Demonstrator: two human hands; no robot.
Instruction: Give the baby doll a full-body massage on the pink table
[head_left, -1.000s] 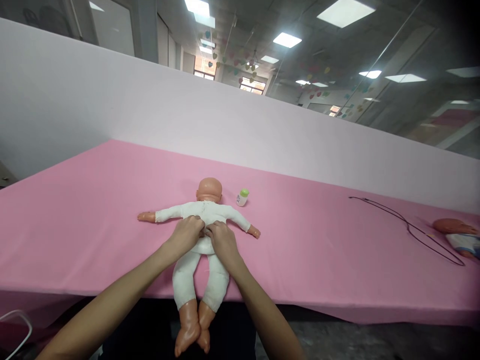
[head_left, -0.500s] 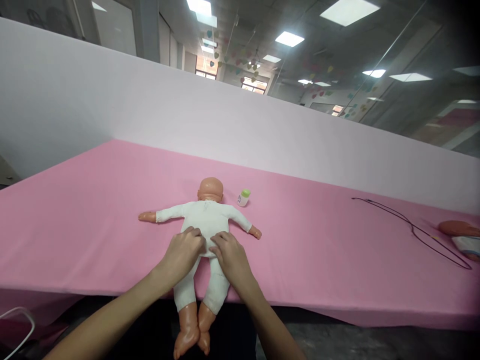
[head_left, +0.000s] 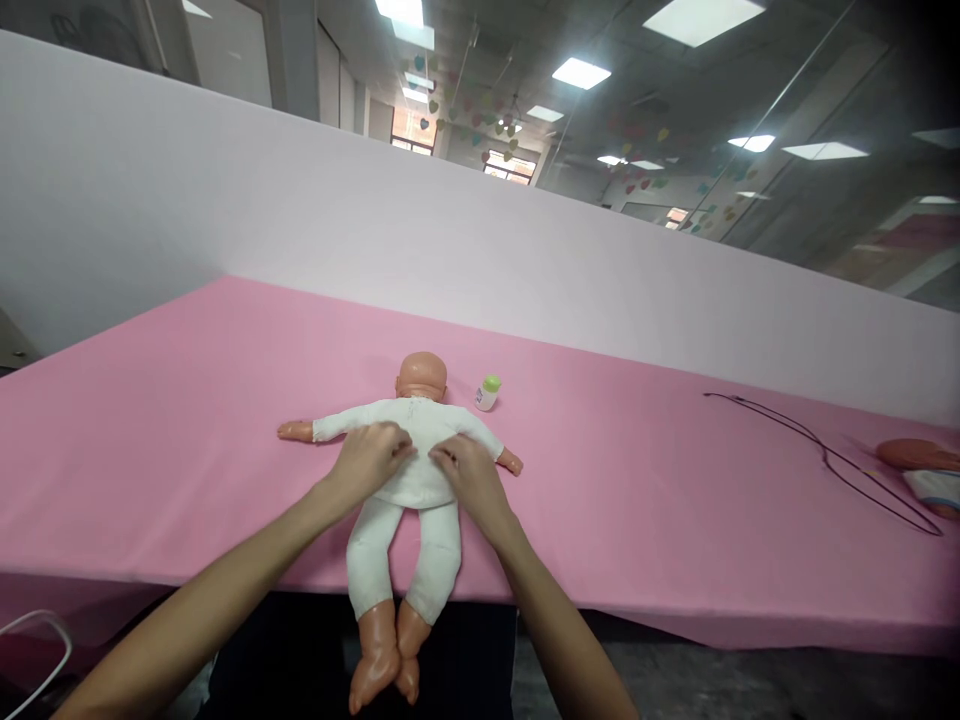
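A baby doll (head_left: 415,490) lies spread out on the pink-covered table, with a bald vinyl head, bare vinyl limbs ends and a white cloth suit. The head shows no face from here. My left hand (head_left: 369,462) rests flat on the doll's chest on the left side, and my right hand (head_left: 472,482) rests on the right side, near its arm. Neither hand visibly grips the cloth. A small white bottle with a green cap (head_left: 487,393) stands just beyond the doll's right shoulder in the picture.
The pink table (head_left: 150,470) ends at a pale wall panel (head_left: 525,280) behind it. A thin black cord (head_left: 821,452) lies on the right, and a second doll (head_left: 919,475) sits at the right edge. A white wire loop (head_left: 34,650) shows at bottom left.
Both hands have slid up the doll's torso toward its shoulders since half a second ago, and my right hand has moved slightly outward. The doll and bottle stay put.
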